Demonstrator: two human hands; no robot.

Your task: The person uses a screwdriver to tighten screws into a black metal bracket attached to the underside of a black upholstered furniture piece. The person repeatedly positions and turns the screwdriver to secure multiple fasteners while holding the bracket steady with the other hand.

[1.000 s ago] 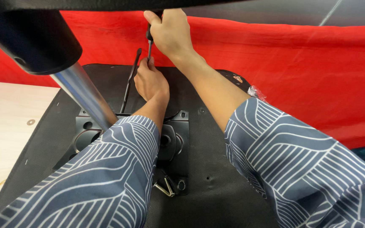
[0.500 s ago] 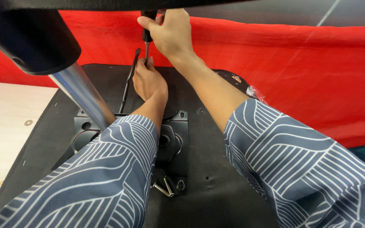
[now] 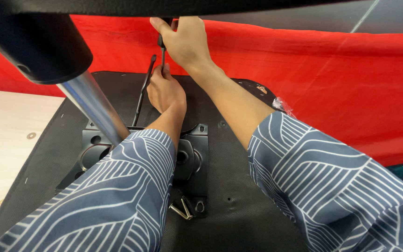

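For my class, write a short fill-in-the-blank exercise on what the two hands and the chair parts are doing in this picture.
1. The right hand grips the handle of a ______, held upright.
2. The left hand rests near the tool's tip, on the black seat underside, in front of a ______ cloth.
3. A shiny metal column rises from the ______ mounting plate.
4. Both sleeves are grey-blue with ______ line patterns.

Missing words: screwdriver; red; black; white
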